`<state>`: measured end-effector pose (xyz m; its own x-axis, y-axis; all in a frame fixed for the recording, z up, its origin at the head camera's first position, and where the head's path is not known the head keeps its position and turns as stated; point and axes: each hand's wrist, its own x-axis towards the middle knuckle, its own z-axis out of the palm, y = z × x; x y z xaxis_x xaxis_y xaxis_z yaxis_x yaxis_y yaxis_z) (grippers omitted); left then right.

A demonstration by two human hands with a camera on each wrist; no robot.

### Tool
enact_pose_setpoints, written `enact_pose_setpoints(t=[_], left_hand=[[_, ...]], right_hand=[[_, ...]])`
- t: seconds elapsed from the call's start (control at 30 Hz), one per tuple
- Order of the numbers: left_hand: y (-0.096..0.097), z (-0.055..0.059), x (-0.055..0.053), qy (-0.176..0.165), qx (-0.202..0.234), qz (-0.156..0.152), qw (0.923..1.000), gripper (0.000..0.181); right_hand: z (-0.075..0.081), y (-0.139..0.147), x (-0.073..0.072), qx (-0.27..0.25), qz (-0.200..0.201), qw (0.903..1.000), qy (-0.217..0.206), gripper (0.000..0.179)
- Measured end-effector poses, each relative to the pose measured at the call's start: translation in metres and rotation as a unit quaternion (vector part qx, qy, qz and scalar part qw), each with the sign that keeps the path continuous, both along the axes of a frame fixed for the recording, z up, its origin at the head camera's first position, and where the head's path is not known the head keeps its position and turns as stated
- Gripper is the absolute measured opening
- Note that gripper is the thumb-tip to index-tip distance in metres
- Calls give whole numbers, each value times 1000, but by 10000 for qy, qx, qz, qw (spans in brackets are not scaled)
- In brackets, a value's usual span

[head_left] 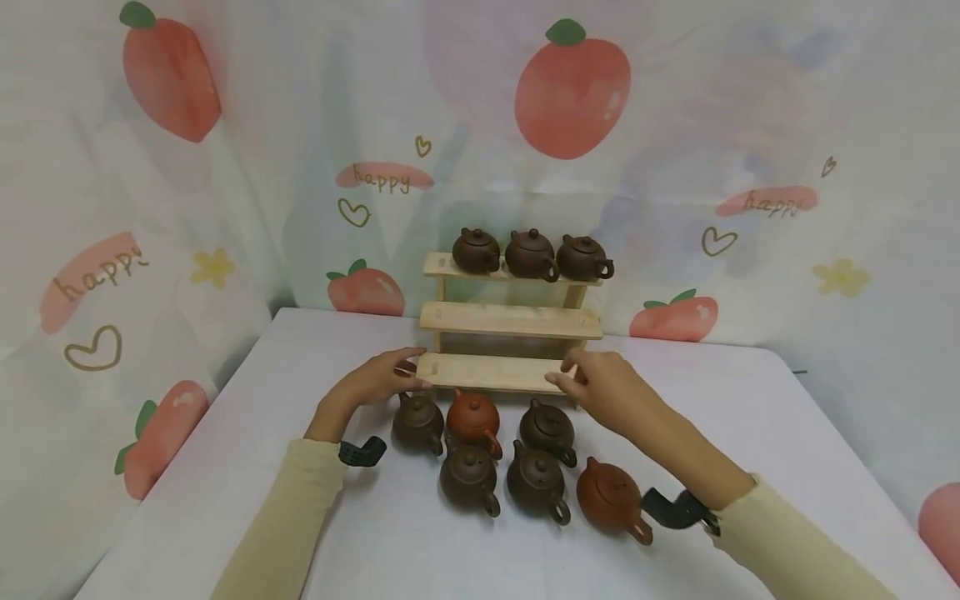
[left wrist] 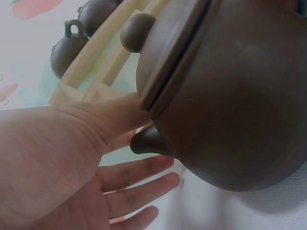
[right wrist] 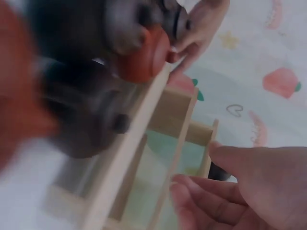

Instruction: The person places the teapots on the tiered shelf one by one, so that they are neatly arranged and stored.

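Left hand (head_left: 378,377) and right hand (head_left: 603,385), loosely open, flank the lowest ledge of the rack (head_left: 510,319) near the surface's back edge (head_left: 360,312); even, level handling should protect the top teapots (head_left: 530,254).

Before me white tabletop (head_left: 382,542). Near its back edge stands wooden shelf (head_left: 502,319), three dark teapots (head_left: 531,255) on top tier. Between shelf and my edge: four dark teapots (head_left: 468,478), two reddish teapots (head_left: 609,497).
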<state>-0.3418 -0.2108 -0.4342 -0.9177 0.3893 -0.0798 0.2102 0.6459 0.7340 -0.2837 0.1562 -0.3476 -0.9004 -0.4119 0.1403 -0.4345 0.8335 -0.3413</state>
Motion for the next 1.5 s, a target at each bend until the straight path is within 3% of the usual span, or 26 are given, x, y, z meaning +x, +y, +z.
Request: enact_pose_setpoints(t=[0.17, 0.3, 0.43, 0.57, 0.73, 1.03, 1.5], left_hand=[[-1, -1, 1, 12, 10, -11, 10000, 75], [-1, 0, 3, 33, -5, -1, 10000, 75], [-1, -1, 3, 52, 35, 6, 10000, 74], [-1, -2, 2, 26, 121, -9, 9999, 75], [-1, -4, 1, 13, 142, -13, 9999, 75], [-1, -4, 0, 36, 62, 33, 10000, 75], [-2, -4, -1, -24, 67, 35, 10000, 76]], right_hand=[[-20, 37, 46, 181, -433, 9975, -525, 44], [-41, 58, 77, 431, -960, 9860, -1292, 60], [-64, 70, 99, 635, -1258, 9742, -1764, 64], [-83, 75, 114, 387, -1323, 9743, -1782, 55], [-97, 75, 122, 99, -1424, 9781, -1517, 47], [-102, 79, 126, -51, -1348, 9803, -1442, 21], [-107, 90, 128, -69, -1037, 9872, -1206, 17]])
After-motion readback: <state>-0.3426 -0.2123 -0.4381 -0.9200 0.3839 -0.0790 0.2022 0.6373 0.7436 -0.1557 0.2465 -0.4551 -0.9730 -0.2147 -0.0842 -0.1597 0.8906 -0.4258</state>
